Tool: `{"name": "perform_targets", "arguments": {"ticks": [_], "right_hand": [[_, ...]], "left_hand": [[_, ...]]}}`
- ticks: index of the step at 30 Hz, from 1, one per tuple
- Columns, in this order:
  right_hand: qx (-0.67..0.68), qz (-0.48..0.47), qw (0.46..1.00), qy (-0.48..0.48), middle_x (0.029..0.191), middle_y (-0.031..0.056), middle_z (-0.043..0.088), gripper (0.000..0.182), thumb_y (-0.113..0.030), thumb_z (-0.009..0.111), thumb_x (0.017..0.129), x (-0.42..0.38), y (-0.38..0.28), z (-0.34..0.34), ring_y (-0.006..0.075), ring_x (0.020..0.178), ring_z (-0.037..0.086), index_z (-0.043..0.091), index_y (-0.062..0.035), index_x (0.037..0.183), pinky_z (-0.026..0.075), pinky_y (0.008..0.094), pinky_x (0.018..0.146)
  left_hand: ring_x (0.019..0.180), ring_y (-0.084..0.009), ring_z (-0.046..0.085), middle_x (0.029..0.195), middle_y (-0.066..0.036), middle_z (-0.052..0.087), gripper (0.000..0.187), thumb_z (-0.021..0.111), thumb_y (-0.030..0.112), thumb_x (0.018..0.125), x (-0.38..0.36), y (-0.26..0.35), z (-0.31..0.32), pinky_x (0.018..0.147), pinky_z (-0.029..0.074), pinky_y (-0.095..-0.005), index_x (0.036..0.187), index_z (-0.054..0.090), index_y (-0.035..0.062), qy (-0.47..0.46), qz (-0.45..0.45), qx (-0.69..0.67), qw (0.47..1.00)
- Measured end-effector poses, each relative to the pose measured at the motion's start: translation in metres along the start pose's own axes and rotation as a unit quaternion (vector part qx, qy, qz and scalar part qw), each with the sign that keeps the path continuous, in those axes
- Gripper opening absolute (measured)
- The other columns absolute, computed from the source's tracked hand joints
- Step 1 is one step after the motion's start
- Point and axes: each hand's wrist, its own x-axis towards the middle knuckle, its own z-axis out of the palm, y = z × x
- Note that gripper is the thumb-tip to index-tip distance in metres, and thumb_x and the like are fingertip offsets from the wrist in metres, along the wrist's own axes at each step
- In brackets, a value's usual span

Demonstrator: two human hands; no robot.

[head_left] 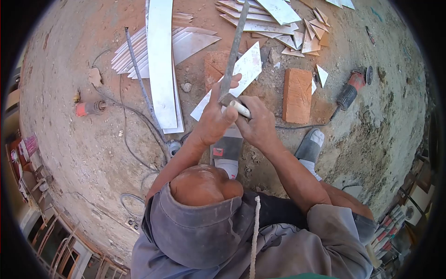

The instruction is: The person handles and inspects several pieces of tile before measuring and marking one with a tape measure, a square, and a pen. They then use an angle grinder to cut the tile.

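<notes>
A long, narrow grey metal bar (236, 44) runs up from between my hands toward the top of the head view. My left hand (216, 116) is closed around its lower end, with fingertips showing on the far side. My right hand (258, 123) grips a short white cylindrical piece (240, 109) at the bar's foot; whether the two are joined I cannot tell. Beneath the bar, an angled-cut white tile piece (248, 69) lies tilted across a reddish brick (216, 65), partly hidden by my left hand.
Another brick (298, 95) lies to the right, with a red and black angle grinder (351, 89) beyond it. Long white tile strips (161, 69) and a fanned tile stack (134, 51) are at left. More cut tiles (278, 11) lie at the top. A red power tool (88, 108) and cables cross the ground.
</notes>
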Motion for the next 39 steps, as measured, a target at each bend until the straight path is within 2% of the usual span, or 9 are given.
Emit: {"name": "perform_targets", "arguments": {"ticks": [2,4,9,11,14,16,21,30,39], "right_hand": [[0.057,0.041,0.997,0.012,0.092,0.0087,0.064,0.034,-0.015,0.071,0.082,0.000,0.006,-0.011,0.0229,0.079,0.062,0.062,-0.0045,0.113,0.050,0.0341,0.070],[0.110,0.085,0.990,0.032,0.093,0.0051,0.066,0.032,-0.015,0.072,0.084,0.001,0.016,-0.026,0.0139,0.079,0.061,0.062,-0.0025,0.113,0.048,0.0295,0.068],[0.257,0.205,0.944,-0.001,0.090,0.0028,0.068,0.035,-0.021,0.073,0.084,0.012,0.007,-0.059,0.0070,0.069,0.057,0.063,-0.0023,0.113,0.048,0.0241,0.061],[0.307,0.220,0.926,-0.004,0.090,0.0037,0.068,0.035,-0.022,0.073,0.084,0.012,0.003,-0.059,0.0059,0.067,0.056,0.063,-0.0026,0.112,0.047,0.0227,0.058],[0.364,0.199,0.910,-0.007,0.095,0.0085,0.069,0.037,-0.019,0.072,0.085,0.013,0.007,-0.055,0.0051,0.059,0.054,0.058,-0.0008,0.115,0.044,0.0200,0.048],[0.507,0.228,0.831,-0.014,0.098,0.0119,0.069,0.042,-0.017,0.071,0.085,0.008,0.020,-0.050,0.0060,0.055,0.054,0.052,-0.0007,0.119,0.044,0.0191,0.044],[0.573,0.260,0.777,-0.009,0.102,0.0143,0.068,0.049,-0.016,0.070,0.085,-0.004,0.036,-0.041,0.0078,0.051,0.055,0.046,-0.0004,0.125,0.045,0.0185,0.041],[0.543,0.202,0.814,0.040,0.105,0.0154,0.067,0.044,-0.015,0.068,0.088,0.005,0.049,-0.121,0.0086,0.054,0.057,0.046,0.0007,0.124,0.047,0.0204,0.044],[0.533,0.205,0.810,0.134,0.105,0.0172,0.068,0.045,-0.013,0.071,0.085,-0.045,0.100,-0.192,0.0114,0.053,0.058,0.050,-0.0013,0.123,0.047,0.0216,0.044]], "left_hand": [[0.131,-0.0345,0.042,0.139,-0.019,0.047,0.075,0.051,0.067,0.090,0.001,-0.004,-0.015,0.111,0.027,-0.0438,0.129,0.049,0.0022,0.004,0.012,0.060,0.998],[0.131,-0.0397,0.040,0.139,-0.020,0.047,0.061,0.061,0.054,0.090,0.005,0.000,-0.035,0.111,0.026,-0.0480,0.122,0.055,0.0032,0.067,0.050,0.368,0.926],[0.115,-0.0375,0.056,0.119,-0.022,0.062,0.045,0.067,0.039,0.089,-0.027,-0.049,-0.065,0.097,0.043,-0.0433,0.114,0.060,0.0030,0.110,-0.175,0.399,0.894],[0.097,-0.0398,0.064,0.102,-0.024,0.067,0.043,0.064,0.039,0.091,-0.042,-0.058,-0.064,0.084,0.050,-0.0423,0.109,0.061,0.0000,0.047,-0.328,0.334,0.882],[0.091,-0.0413,0.065,0.095,-0.024,0.068,0.044,0.063,0.040,0.092,-0.062,-0.087,-0.053,0.082,0.050,-0.0442,0.105,0.060,-0.0014,0.081,-0.330,0.255,0.905],[0.090,-0.0417,0.066,0.095,-0.027,0.067,0.045,0.061,0.040,0.093,-0.068,-0.100,-0.041,0.078,0.052,-0.0453,0.105,0.060,-0.0026,0.094,-0.353,0.195,0.910],[0.081,-0.0263,0.069,0.092,-0.020,0.068,0.041,0.061,0.034,0.094,-0.058,-0.073,-0.029,0.060,0.056,-0.0417,0.104,0.061,-0.0064,0.091,-0.428,0.100,0.894],[0.094,-0.0124,0.060,0.103,-0.009,0.067,0.038,0.064,0.028,0.094,-0.029,-0.057,0.011,0.083,0.046,-0.0271,0.112,0.062,-0.0050,-0.036,-0.260,-0.064,0.963],[0.090,-0.0108,0.061,0.102,-0.007,0.067,0.041,0.065,0.030,0.094,0.030,-0.089,0.115,0.077,0.048,-0.0261,0.117,0.060,-0.0040,-0.113,-0.282,-0.208,0.930]]}}
